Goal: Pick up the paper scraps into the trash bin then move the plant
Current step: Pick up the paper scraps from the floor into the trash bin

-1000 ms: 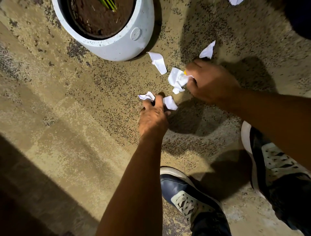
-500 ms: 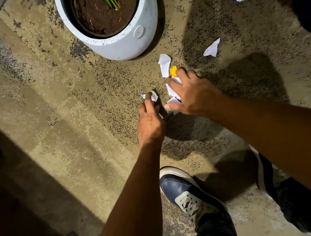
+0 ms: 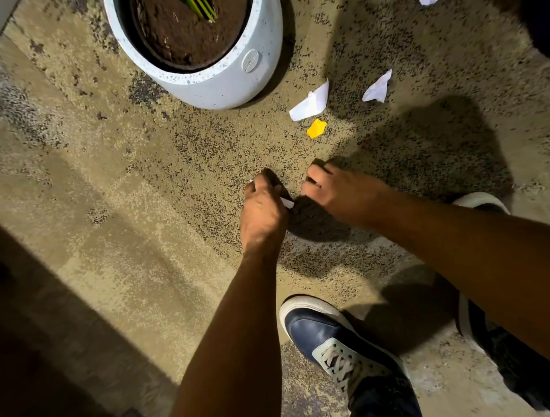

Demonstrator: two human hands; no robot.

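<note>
My left hand (image 3: 263, 208) is closed on white paper scraps; a white edge (image 3: 287, 203) sticks out beside the thumb. Just to its right, my right hand (image 3: 342, 193) is low over the floor with its fingers curled under, and whatever it holds is hidden. On the floor beyond the hands lie a folded white scrap (image 3: 309, 102), a small yellow scrap (image 3: 317, 128) and another white scrap (image 3: 376, 87). One more white scrap (image 3: 427, 1) shows at the top edge. The plant stands in a round white pot (image 3: 226, 86) at the upper left. No trash bin is in view.
The floor is speckled tan carpet (image 3: 119, 178). My blue shoe (image 3: 330, 336) stands just below the hands, and my other shoe (image 3: 479, 201) is partly hidden behind my right forearm. A dark shadow covers the lower left corner.
The crumpled white scraps that lay between my hands are gone from the floor. Both hands have closed and drawn back toward me. The yellow scrap is now uncovered.
</note>
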